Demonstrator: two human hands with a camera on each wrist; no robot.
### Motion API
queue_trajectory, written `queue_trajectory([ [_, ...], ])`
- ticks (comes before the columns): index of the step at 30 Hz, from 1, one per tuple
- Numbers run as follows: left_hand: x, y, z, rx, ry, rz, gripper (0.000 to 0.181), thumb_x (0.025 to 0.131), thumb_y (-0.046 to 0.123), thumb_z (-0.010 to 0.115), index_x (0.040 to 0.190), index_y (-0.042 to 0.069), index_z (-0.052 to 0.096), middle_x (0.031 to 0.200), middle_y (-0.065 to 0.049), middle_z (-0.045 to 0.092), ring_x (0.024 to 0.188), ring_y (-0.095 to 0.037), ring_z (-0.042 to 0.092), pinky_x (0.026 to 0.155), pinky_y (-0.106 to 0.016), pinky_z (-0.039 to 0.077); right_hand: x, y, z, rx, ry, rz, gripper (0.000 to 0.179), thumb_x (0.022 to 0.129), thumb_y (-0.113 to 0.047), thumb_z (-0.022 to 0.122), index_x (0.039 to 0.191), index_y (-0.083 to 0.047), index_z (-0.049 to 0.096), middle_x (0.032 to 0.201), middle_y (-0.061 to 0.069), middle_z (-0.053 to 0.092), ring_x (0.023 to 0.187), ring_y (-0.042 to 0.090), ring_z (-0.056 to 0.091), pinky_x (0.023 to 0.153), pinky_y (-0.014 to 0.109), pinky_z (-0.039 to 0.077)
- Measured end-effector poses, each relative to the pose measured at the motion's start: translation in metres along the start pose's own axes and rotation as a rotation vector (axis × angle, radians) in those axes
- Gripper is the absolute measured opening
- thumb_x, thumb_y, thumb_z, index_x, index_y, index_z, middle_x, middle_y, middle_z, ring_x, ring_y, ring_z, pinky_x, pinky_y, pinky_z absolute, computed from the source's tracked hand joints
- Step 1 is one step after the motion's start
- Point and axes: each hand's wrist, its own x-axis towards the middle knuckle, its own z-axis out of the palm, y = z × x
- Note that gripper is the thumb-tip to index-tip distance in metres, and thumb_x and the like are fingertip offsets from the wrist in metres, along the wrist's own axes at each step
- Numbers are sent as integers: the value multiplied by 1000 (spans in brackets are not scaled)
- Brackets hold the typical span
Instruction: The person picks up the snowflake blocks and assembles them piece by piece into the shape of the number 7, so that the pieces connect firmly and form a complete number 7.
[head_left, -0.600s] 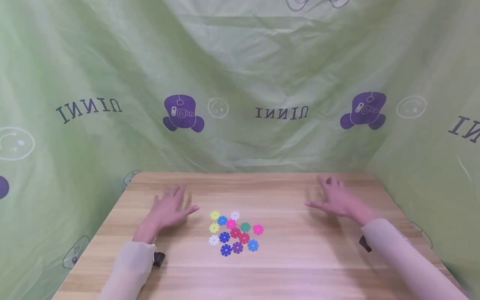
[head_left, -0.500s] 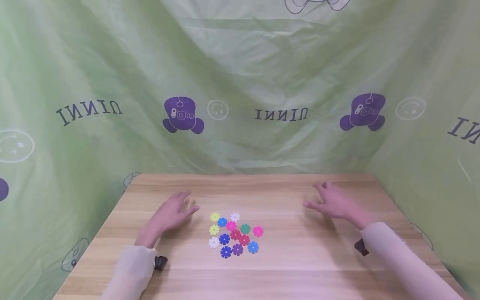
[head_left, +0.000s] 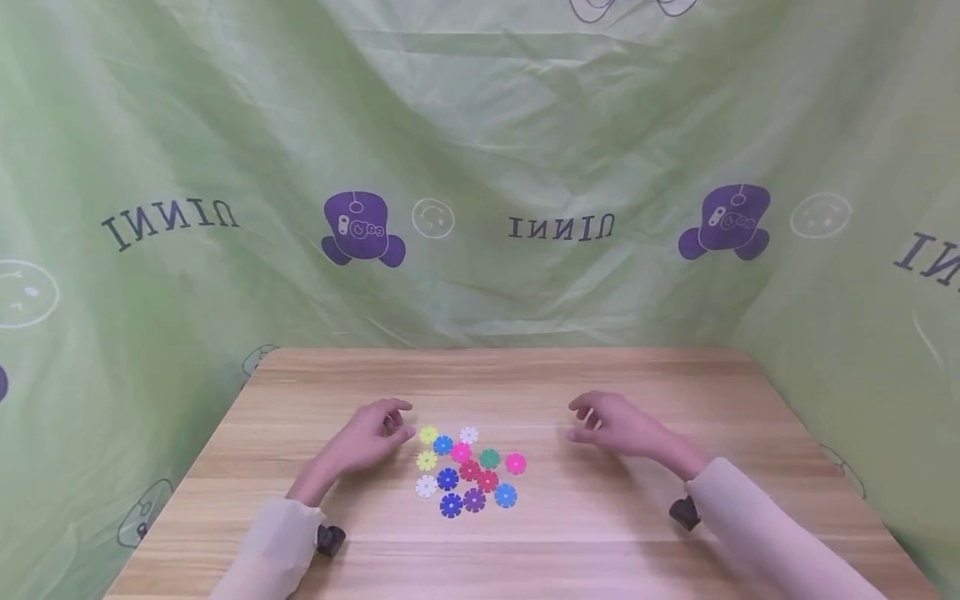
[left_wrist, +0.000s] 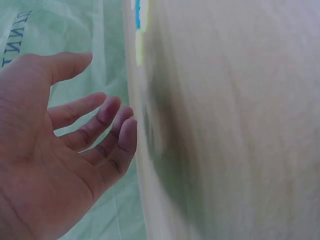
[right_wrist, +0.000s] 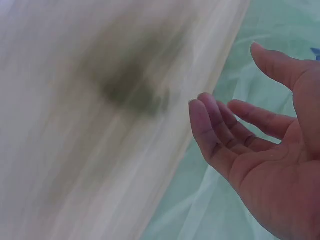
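Several flat, notched plastic discs (head_left: 487, 481) lie in a loose cluster on the table, in yellow, white, blue, pink, red, green and purple. Just left of the cluster is my left hand (head_left: 367, 437), its fingertips close to the upper yellow disc (head_left: 428, 435). In the left wrist view, that hand (left_wrist: 65, 135) has loosely bent fingers and holds nothing. My right hand (head_left: 618, 427) hovers to the right, apart from the right-hand pink disc (head_left: 516, 463). Its palm shows bare in the right wrist view, where the hand (right_wrist: 260, 145) has relaxed fingers.
The wooden table (head_left: 585, 542) spans the lower part of the head view. A green printed curtain (head_left: 480, 283) hangs behind it and along both sides. A dark wrist device (head_left: 331, 540) sits at the left cuff, another device (head_left: 684, 512) at the right.
Both hands have moved inward, the left to the right and the right to the left and nearer the body. Their spread fingers have relaxed into a loose bend. The discs keep their arrangement.
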Motion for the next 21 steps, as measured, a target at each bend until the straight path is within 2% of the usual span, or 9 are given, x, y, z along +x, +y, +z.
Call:
queue_trajectory([
  [6,4,1,6,-45,-12,-28,43,96,22,75,133,1,65,114,-10,72,101,-17,68,94,-42,61,3,-14,19,47,-45,-47,40,92,-17,80,122,7,68,101,8,74,90,13,67,77,24,59],
  [9,6,2,9,-53,-19,-32,43,96,22,76,132,2,66,115,-9,73,103,-17,68,96,-42,60,4,-23,28,70,-74,-56,42,91,-16,81,124,7,67,103,8,74,90,13,67,79,26,60],
  [14,8,3,16,-75,-23,-16,42,96,21,75,132,2,66,114,-8,73,103,-17,67,96,-42,60,6,-36,41,88,-101,-25,54,91,-14,81,137,5,59,113,10,72,94,15,66,84,31,60],
  [21,9,2,22,-49,-27,1,38,94,17,77,127,1,69,111,-8,72,101,-18,67,94,-43,60,11,-47,55,67,-115,-55,46,90,-11,80,131,4,64,109,9,73,94,15,67,85,32,60],
])
